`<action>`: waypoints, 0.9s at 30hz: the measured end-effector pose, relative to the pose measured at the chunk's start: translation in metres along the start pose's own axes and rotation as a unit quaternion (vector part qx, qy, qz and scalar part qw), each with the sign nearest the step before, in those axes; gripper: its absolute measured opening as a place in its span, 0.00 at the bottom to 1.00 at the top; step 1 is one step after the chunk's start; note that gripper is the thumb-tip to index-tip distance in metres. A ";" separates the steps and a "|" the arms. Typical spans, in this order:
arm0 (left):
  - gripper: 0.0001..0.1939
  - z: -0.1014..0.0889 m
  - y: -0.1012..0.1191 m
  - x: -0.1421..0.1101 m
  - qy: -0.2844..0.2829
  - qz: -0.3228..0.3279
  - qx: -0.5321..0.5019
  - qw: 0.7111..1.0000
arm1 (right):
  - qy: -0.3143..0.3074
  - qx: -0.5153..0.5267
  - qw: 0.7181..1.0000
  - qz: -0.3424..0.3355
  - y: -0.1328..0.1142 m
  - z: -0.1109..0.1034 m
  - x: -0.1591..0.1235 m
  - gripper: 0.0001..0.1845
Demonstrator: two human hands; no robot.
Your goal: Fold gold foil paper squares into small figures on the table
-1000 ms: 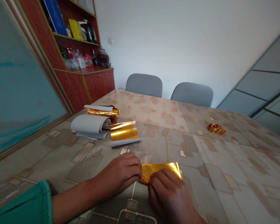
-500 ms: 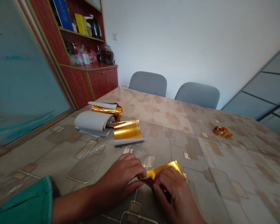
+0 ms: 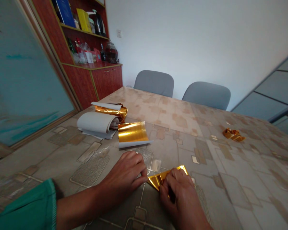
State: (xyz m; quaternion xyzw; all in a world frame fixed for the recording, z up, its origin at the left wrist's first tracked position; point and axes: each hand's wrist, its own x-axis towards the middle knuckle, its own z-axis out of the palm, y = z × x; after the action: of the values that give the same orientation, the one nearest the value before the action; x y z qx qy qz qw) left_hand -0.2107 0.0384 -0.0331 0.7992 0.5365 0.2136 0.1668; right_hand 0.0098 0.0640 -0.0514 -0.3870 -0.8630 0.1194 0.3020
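Survey, left to right. A teal panel (image 3: pixel 26 80) fills the far left edge. Beside it is a red wooden cabinet (image 3: pixel 103 83); its shelves carry bottles and a kettle (image 3: pixel 98 25), and a glass jar (image 3: pixel 111 52) with dark contents stands on its top.

On the patterned surface (image 3: pixel 172 153) lie 3 items. A roll of white paper sheets (image 3: pixel 94 123) sits loose, curled, with nothing weighting it. Behind it is a curled gold foil strip (image 3: pixel 111 111). A gold foil sheet (image 3: pixel 133 132) lies with its white backing showing at the near edge; its curl appears to keep it slightly raised.

The left hand (image 3: pixel 123 174), with a green sleeve (image 3: pixel 21 207) at the forearm, rests narrow, fingers together, tips just beside the folded gold foil (image 3: pixel 156 180). Whether those tips grip the foil's corner, I cannot tell from this angle. The right hand (image 3: pixel 180 195) lies over the foil, fingers pressing it against the surface, which holds the fold flat.

Far right: a crumpled gold foil piece (image 3: pixel 233 134). Beyond the surface stand 2 grey chairs (image 3: pixel 155 83).
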 end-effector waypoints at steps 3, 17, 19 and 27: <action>0.08 0.001 0.002 0.001 -0.003 0.005 0.029 1.000 | -0.010 -0.022 1.000 0.002 0.000 0.000 0.000 0.11; 0.06 0.006 0.005 0.003 0.006 0.010 0.100 0.995 | -0.027 -0.088 0.996 -0.009 0.003 0.001 0.000 0.11; 0.05 0.005 0.005 0.004 0.007 0.003 0.083 0.997 | -0.022 -0.090 0.996 -0.015 0.002 0.001 0.000 0.11; 0.09 -0.002 0.004 0.010 0.000 0.102 0.086 0.991 | 0.006 -0.098 0.995 -0.010 -0.001 0.002 0.002 0.10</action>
State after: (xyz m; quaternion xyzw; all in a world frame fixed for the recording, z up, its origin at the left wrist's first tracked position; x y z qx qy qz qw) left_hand -0.2051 0.0460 -0.0274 0.8612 0.4681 0.1830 0.0750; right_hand 0.0066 0.0650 -0.0516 -0.4070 -0.8724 0.0285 0.2691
